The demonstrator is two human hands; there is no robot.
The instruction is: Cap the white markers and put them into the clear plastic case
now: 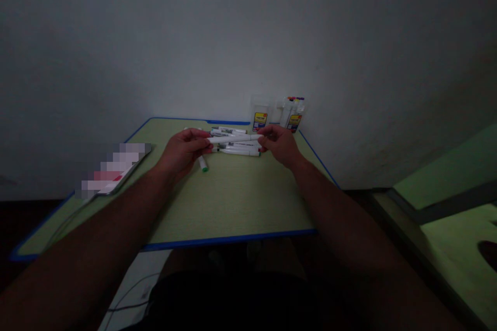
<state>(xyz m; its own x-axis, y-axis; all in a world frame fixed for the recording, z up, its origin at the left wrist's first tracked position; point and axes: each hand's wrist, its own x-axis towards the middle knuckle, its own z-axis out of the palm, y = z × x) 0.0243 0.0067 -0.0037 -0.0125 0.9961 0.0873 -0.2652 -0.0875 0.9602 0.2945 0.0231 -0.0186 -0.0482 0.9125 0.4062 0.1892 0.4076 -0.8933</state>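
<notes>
A white marker [233, 139] is held level between my two hands, above a pile of markers. My left hand [186, 149] pinches its left end, and my right hand [277, 142] pinches the right end. Behind and below it, several white markers [238, 152] lie roughly parallel on the table. Another marker with a green end [204, 164] lies beside my left fingers, partly hidden by them. The held marker's two tips are covered by my fingers.
The table [233, 207] has a blue edge. At its back stand a clear case [260, 113] with a yellow label and a second case [294, 114] holding markers with coloured ends. A tablet-like device [116, 169], partly blurred, lies at the left with a cable. A wall rises behind.
</notes>
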